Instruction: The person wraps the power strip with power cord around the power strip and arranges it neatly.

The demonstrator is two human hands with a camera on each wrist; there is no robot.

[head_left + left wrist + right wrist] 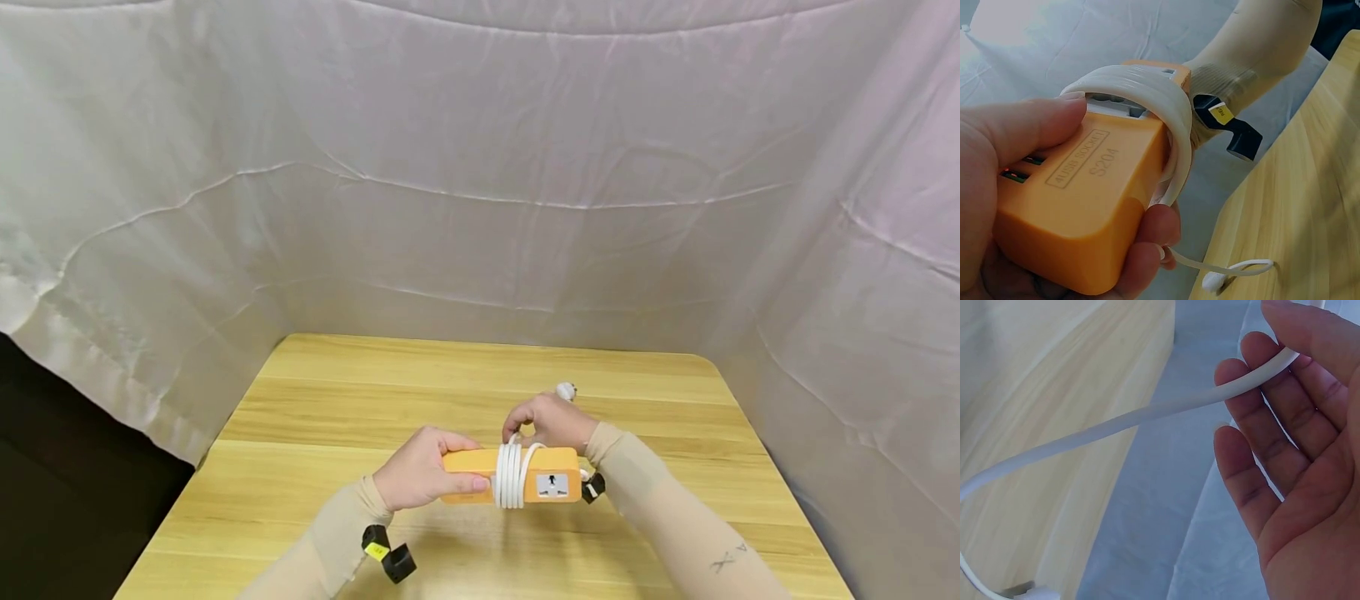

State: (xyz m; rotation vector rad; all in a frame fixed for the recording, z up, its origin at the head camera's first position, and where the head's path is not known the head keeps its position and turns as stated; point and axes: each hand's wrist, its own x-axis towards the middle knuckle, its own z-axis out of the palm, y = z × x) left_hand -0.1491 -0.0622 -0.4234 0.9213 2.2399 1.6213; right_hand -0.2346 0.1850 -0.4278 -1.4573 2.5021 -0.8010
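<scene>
My left hand (420, 471) grips one end of an orange power strip (558, 461), held above the table, thumb on its face. White cord (511, 483) is wound in several turns around the strip's middle. Behind the strip, my right hand (557, 422) pinches the cord near the coils. In the right wrist view, the cord (1147, 414) passes between thumb and fingers, the other fingers loosely bent. The white plug (566, 391) lies on the table past the right hand. The left wrist view shows USB ports (1016, 177) near the left thumb.
A light wooden table (360, 375) lies beneath the hands, with pale grey curtains (480, 250) around its back and sides. Small black camera mounts (387, 552) sit at the wrists. A dark area (67, 483) shows at the far left.
</scene>
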